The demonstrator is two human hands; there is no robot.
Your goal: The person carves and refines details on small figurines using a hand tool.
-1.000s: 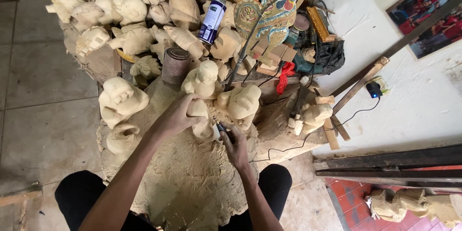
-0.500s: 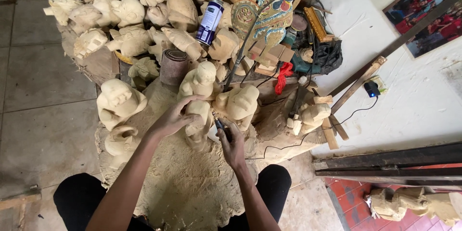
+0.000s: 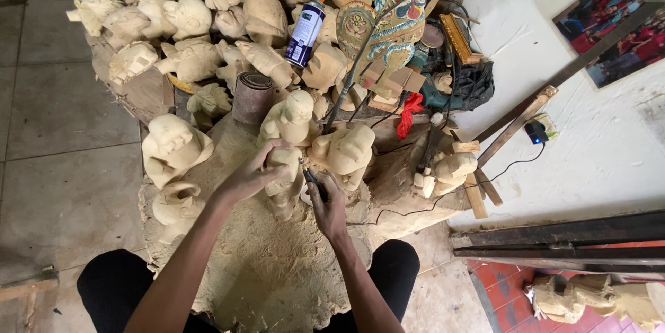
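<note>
My left hand (image 3: 253, 175) grips a pale wooden figurine (image 3: 285, 180) and steadies it upright on a sawdust-covered work block (image 3: 270, 270). My right hand (image 3: 328, 206) holds a thin dark carving tool (image 3: 313, 182) with its tip against the figurine's right side. Close behind the figurine stand two more carved figures, one upright (image 3: 291, 117) and one rounder (image 3: 344, 153).
Several unfinished wooden carvings (image 3: 187, 21) are piled at the back with a blue spray can (image 3: 305, 31), a sandpaper roll (image 3: 252, 97) and a painted carved piece (image 3: 384, 28). A large carved head (image 3: 174, 147) sits left. Wooden planks (image 3: 561, 236), a cable and a charger (image 3: 535, 130) lie right.
Both hands stay on the figurine and tool with only small shifts. The view has drifted slightly, so the pile of carvings sits a little higher in the frame.
</note>
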